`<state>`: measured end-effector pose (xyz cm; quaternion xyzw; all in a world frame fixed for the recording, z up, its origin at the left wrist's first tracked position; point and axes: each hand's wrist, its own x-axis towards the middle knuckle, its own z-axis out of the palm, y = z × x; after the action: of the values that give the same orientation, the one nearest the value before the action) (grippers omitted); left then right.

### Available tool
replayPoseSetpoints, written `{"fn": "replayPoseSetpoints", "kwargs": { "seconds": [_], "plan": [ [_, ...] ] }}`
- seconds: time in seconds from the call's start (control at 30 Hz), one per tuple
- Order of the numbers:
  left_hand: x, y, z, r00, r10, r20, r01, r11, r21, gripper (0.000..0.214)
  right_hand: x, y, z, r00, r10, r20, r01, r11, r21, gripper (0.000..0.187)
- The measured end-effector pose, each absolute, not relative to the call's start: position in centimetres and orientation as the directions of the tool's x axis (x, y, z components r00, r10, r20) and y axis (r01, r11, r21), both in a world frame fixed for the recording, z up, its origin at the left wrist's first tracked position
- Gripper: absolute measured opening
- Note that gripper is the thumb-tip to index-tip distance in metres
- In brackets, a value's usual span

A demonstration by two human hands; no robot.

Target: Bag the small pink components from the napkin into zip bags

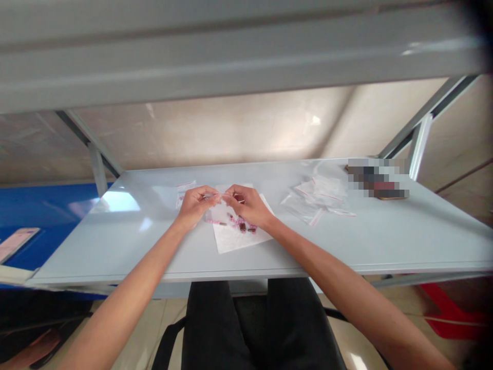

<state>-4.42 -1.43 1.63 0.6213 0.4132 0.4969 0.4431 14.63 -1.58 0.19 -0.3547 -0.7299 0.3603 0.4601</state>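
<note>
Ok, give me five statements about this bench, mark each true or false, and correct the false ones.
1. The left hand and right hand meet above a white paper sheet. True.
2. Both hands wear gloves. False: both are bare.
3. The white paper sheet lies on the floor. False: it lies on a pale grey metal shelf.
4. Clear plastic bags lie to the right of the paper. True.
5. Small pink and dark pieces sit in a bowl. False: the pink and dark pieces lie loose on the paper.
</note>
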Motion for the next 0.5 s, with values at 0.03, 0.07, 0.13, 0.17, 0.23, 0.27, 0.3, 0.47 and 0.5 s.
{"fn": "replayPoseSetpoints", "kwargs": {
  "seconds": [0.03, 0.07, 0.13, 0.17, 0.23, 0.27, 0.3, 0.47, 0.5],
  "plan": [
    [-4.42, -1.43, 1.64, 0.17, 0.953, 0.249, 0.073, -0.265, 0.962, 0.032, 14.58, -1.6, 0.18, -0.334, 0.844, 0.419, 0.201, 0.498, -0.844, 0.034],
    [-4.4, -1.46, 1.66, 0.174, 0.953, 0.249, 0.075, -0.265, 0.961, 0.032, 14.58, -1.61, 0.19, -0.341, 0.837, 0.428, 0.207, 0.511, -0.834, 0.035],
    [-4.32, -1.52, 1.68, 0.177, 0.953, 0.248, 0.084, -0.265, 0.96, 0.031, 14.67, -1.64, 0.27, -0.35, 0.818, 0.456, 0.2, 0.541, -0.817, 0.036],
    [-4.28, -1.54, 1.67, 0.174, 0.953, 0.248, 0.087, -0.265, 0.96, 0.03, 14.75, -1.65, 0.32, -0.35, 0.81, 0.47, 0.196, 0.554, -0.809, 0.037],
    [-4.24, -1.52, 1.64, 0.157, 0.957, 0.246, 0.077, -0.26, 0.962, 0.03, 14.9, -1.68, 0.43, -0.341, 0.802, 0.491, 0.199, 0.572, -0.796, 0.039],
    [-4.26, -1.49, 1.63, 0.142, 0.96, 0.243, 0.067, -0.255, 0.965, 0.03, 14.95, -1.7, 0.47, -0.334, 0.802, 0.496, 0.202, 0.575, -0.793, 0.04],
    [-4.3, -1.44, 1.63, 0.128, 0.963, 0.237, 0.056, -0.246, 0.968, 0.031, 14.97, -1.71, 0.49, -0.328, 0.805, 0.495, 0.203, 0.572, -0.795, 0.041],
    [-4.72, -1.21, 1.77, 0.075, 0.975, 0.211, 0.01, -0.212, 0.977, 0.032, 14.9, -1.61, 0.49, -0.307, 0.846, 0.436, 0.184, 0.502, -0.845, 0.04],
    [-4.77, -1.19, 1.79, 0.066, 0.974, 0.216, 0.01, -0.217, 0.976, 0.032, 14.91, -1.57, 0.49, -0.301, 0.848, 0.436, 0.18, 0.5, -0.847, 0.039]
  ]
}}
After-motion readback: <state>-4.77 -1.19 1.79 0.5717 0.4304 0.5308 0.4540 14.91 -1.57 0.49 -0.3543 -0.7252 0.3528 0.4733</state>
